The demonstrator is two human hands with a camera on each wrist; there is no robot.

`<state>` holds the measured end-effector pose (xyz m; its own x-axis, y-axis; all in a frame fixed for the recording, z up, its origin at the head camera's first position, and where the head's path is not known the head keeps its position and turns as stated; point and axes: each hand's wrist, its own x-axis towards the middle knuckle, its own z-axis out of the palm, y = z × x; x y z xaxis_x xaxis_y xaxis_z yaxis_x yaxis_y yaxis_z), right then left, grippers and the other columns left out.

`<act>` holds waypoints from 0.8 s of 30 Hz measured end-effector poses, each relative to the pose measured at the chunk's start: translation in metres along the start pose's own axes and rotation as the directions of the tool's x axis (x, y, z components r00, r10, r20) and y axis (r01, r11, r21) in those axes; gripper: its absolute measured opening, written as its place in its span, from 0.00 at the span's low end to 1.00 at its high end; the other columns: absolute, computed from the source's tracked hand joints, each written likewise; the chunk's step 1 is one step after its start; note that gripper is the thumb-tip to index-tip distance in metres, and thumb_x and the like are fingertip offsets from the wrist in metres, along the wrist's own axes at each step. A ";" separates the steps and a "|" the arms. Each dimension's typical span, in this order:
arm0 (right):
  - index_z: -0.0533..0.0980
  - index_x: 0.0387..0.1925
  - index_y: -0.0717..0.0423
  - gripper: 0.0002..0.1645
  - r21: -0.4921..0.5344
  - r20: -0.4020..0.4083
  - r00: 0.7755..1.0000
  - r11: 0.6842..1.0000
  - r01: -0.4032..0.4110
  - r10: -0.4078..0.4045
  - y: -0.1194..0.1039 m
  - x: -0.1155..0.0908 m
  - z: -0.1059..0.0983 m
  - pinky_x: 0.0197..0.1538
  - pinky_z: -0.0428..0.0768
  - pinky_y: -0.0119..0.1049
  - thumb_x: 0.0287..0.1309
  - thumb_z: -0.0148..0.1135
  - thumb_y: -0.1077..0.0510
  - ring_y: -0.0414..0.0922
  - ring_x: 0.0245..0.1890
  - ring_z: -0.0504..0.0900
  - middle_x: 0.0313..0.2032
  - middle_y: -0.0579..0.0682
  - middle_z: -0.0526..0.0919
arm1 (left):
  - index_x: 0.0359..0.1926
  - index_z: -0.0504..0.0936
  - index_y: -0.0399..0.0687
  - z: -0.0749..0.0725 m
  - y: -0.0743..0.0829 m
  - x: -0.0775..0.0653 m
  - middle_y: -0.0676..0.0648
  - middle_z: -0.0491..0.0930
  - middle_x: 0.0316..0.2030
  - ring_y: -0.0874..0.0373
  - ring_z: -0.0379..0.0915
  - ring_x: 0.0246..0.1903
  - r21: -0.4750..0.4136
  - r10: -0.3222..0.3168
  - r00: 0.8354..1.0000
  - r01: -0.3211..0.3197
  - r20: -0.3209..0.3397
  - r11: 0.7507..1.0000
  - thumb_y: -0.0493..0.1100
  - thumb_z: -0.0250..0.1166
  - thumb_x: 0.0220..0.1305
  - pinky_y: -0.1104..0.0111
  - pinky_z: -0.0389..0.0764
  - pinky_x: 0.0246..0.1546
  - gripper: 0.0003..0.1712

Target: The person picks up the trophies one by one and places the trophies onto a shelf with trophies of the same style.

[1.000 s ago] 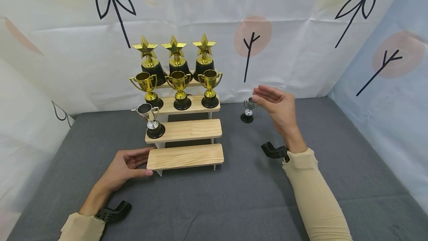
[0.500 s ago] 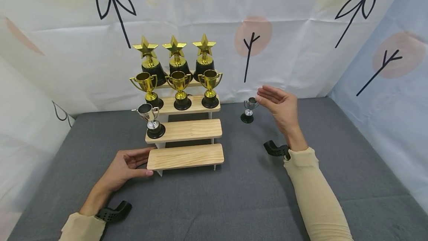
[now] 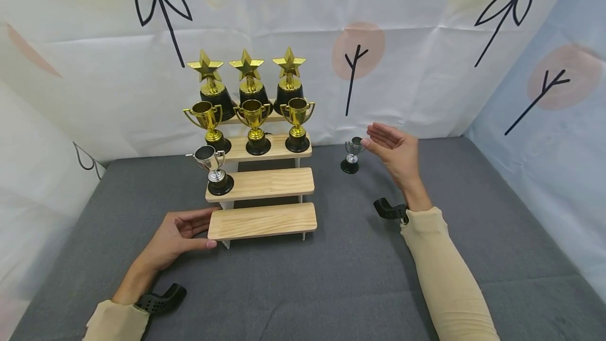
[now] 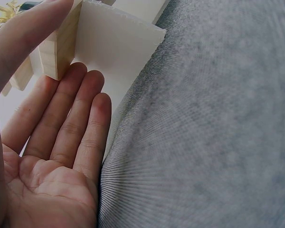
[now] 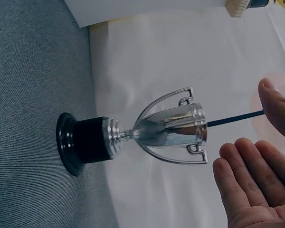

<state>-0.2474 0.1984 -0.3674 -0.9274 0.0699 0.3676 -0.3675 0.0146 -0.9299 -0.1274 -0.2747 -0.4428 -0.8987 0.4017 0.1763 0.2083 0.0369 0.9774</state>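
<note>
A small silver trophy cup (image 3: 351, 154) on a black base stands on the grey cloth right of the wooden tiered stand (image 3: 261, 221). My right hand (image 3: 395, 150) hovers open just right of its rim, fingers straight, not touching; the right wrist view shows the silver trophy cup (image 5: 168, 128) a short gap from my fingertips (image 5: 249, 168). My left hand (image 3: 177, 233) lies open against the left end of the lowest step, thumb over the step's end and fingers by the white leg (image 4: 116, 52). Another silver cup (image 3: 214, 168) stands on the second step's left end.
Three gold cups (image 3: 253, 122) fill the third step and three gold star trophies (image 3: 247, 75) the top one. A printed white backdrop (image 3: 416, 51) walls the back and sides. The grey cloth (image 3: 341, 278) spreads in front of the stand.
My right hand has drifted slightly right and away from the silver cup's rim, staying open. The left hand and the trophies have not moved.
</note>
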 end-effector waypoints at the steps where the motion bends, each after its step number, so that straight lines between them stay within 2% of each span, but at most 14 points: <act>1: 0.76 0.60 0.71 0.31 -0.016 0.003 1.000 1.000 -0.002 0.002 0.001 0.000 0.000 0.56 0.83 0.32 0.55 0.73 0.72 0.52 0.56 0.83 0.56 0.69 0.80 | 0.63 0.67 0.14 0.000 0.000 0.000 0.53 0.82 0.58 0.59 0.80 0.56 0.000 0.001 1.000 -0.001 0.001 1.000 0.19 0.71 0.51 0.69 0.82 0.55 0.37; 8: 0.74 0.63 0.70 0.32 -0.064 0.022 1.000 0.998 -0.009 0.010 0.012 0.001 -0.002 0.58 0.82 0.32 0.56 0.73 0.70 0.57 0.59 0.80 0.59 0.70 0.78 | 0.63 0.67 0.14 -0.001 -0.001 0.000 0.53 0.81 0.58 0.59 0.80 0.56 -0.003 0.008 1.000 -0.008 0.005 1.000 0.18 0.71 0.51 0.69 0.82 0.55 0.37; 17: 0.74 0.63 0.72 0.33 -0.099 0.036 0.998 0.994 -0.043 0.047 0.026 0.002 -0.002 0.60 0.81 0.33 0.55 0.74 0.70 0.55 0.59 0.81 0.58 0.71 0.78 | 0.63 0.67 0.14 -0.001 -0.001 0.000 0.53 0.81 0.58 0.59 0.79 0.56 -0.011 0.002 1.000 -0.002 0.003 1.000 0.18 0.71 0.51 0.69 0.82 0.56 0.38; 24: 0.73 0.63 0.71 0.34 -0.148 0.060 0.996 0.988 -0.053 0.062 0.033 0.002 -0.001 0.61 0.80 0.34 0.56 0.74 0.68 0.56 0.59 0.80 0.58 0.66 0.80 | 0.63 0.67 0.14 -0.001 -0.001 0.000 0.53 0.81 0.57 0.59 0.80 0.56 -0.004 -0.001 1.000 0.001 0.002 1.000 0.18 0.71 0.51 0.69 0.82 0.55 0.37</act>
<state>-0.2614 0.2005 -0.3978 -0.9510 0.0103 0.3090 -0.3035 0.1584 -0.9396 -0.1279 -0.2755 -0.4437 -0.8982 0.4032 0.1753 0.2058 0.0333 0.9780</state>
